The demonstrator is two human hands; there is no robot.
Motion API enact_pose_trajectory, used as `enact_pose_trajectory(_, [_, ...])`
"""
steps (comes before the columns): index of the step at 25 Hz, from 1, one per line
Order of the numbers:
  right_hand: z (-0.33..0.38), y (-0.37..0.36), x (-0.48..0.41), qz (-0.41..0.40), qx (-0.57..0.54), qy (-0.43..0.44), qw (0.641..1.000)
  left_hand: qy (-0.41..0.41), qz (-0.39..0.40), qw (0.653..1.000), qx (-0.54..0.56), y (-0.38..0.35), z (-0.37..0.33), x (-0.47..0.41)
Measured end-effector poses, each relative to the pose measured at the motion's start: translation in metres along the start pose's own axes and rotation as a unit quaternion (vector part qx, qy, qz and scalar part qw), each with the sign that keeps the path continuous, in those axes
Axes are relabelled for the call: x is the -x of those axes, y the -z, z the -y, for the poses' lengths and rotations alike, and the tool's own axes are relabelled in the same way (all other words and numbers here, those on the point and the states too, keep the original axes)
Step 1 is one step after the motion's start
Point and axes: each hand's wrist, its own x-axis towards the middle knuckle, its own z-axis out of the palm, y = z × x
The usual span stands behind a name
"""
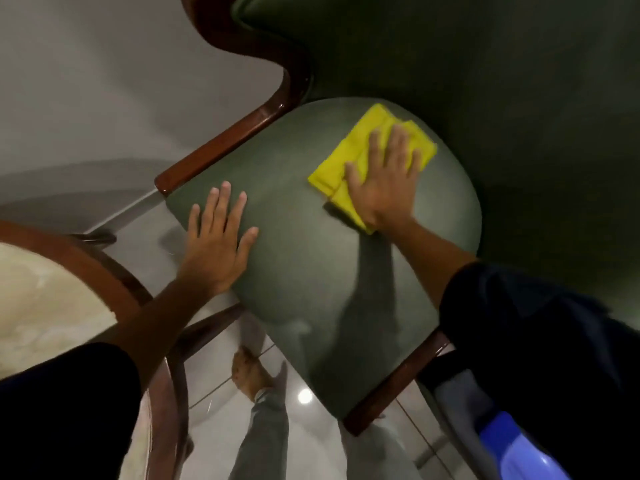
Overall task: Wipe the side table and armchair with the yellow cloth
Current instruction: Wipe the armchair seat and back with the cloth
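Yellow cloth [349, 168] lies folded flat near the back of the armchair [311, 271] seat, under our right hand [384, 188], which presses it open-palmed, fingers spread, no pinch. Soft, light, likely to bunch, so we'd judge flat pressure across its middle handles it best. Left hand [218, 237] rests open on the seat's left front edge, bracing. Side table [52, 299] sits left of the armchair.

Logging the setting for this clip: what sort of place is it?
Probably a home sitting room. An upholstered green armchair with a polished wood frame stands on a glossy tiled floor, beside a wood-rimmed side table. The right hand presses a yellow cloth flat on the seat.
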Motion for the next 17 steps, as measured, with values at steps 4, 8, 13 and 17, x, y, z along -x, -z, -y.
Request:
enact_pose_trajectory(4, [-0.102,-0.028,0.032,-0.015,-0.032,-0.253,0.967,-0.001,0.033,0.999,0.007,-0.029,-0.04,-0.042])
enact_pose_trajectory(8, [-0.066,-0.062,0.193,0.008,-0.009,-0.325,0.946,-0.02,0.066,0.997,-0.019,-0.058,-0.071,-0.033])
enact_pose_trajectory(13, [-0.001,-0.06,0.161,0.073,-0.015,0.216,0.974,-0.029,0.078,0.99,0.111,-0.04,-0.061,-0.029])
enact_pose_trajectory(17, [-0.008,-0.062,0.023,0.081,0.032,0.1,0.991,-0.046,0.097,0.986,0.128,-0.037,-0.031,-0.024])
